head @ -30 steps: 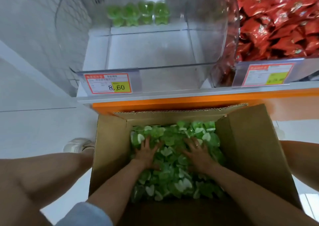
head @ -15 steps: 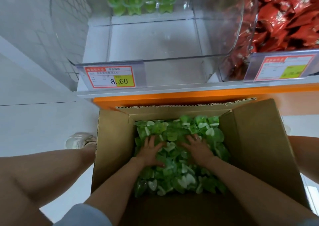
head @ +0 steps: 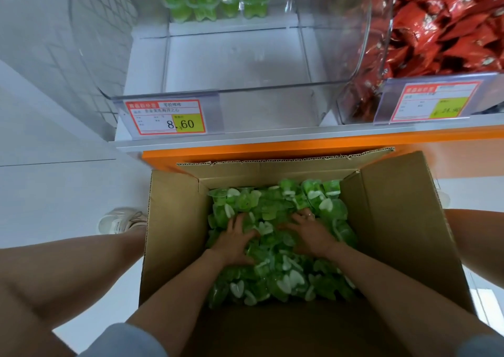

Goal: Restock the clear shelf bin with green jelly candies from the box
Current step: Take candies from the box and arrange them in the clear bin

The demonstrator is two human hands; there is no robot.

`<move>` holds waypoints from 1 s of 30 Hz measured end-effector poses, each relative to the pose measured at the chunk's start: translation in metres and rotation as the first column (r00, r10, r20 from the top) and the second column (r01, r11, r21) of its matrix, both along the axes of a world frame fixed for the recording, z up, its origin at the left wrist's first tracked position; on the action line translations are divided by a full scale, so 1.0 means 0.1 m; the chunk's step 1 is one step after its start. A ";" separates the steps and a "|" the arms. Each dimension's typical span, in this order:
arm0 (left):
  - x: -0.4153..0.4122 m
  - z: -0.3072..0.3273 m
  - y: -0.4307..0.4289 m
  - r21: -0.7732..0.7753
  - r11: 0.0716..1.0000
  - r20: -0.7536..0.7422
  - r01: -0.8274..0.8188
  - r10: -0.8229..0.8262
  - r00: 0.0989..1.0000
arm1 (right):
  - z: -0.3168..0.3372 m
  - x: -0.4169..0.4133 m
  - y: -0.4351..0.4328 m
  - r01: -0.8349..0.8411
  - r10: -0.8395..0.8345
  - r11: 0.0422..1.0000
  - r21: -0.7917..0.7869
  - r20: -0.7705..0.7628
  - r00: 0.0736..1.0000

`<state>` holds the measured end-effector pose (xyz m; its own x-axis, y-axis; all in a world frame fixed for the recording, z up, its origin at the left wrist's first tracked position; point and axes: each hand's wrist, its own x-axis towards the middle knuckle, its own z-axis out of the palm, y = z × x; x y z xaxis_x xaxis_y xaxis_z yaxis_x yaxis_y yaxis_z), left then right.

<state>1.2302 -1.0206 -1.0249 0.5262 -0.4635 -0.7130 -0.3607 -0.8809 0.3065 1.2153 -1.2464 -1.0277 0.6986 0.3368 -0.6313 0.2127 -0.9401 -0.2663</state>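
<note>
The price tag (head: 167, 117) on the clear bin (head: 240, 65) reads "8.60".

The left forearm (head: 174, 291) and right forearm (head: 381, 283) reach far, converging. The left hand (head: 234, 243) and right hand (head: 311, 234) lie palm down, fingers spread and pointing far, near each other but apart.

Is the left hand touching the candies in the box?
Touching. The head view shows the left hand lying palm down on the candies in the box, fingers spread over them.
</note>
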 end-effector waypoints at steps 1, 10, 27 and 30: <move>-0.02 -0.02 -0.03 0.028 0.999 -0.001 0.020 -0.020 1.000 | 0.01 -0.01 -0.01 -0.003 0.003 1.000 0.012 -0.002 1.000; 0.04 -0.04 -0.05 0.012 0.999 0.021 0.039 -0.040 0.999 | 0.07 -0.01 -0.06 0.017 -0.016 0.998 0.068 -0.023 1.000; -0.01 0.39 0.03 -0.257 0.938 -0.028 -0.234 0.235 0.972 | 0.51 -0.04 0.03 0.080 -0.091 0.984 0.157 0.061 0.994; -0.02 0.66 -0.01 -0.305 0.904 -0.002 -0.301 0.315 0.949 | 0.76 -0.01 0.06 0.122 -0.138 0.972 0.199 0.068 0.988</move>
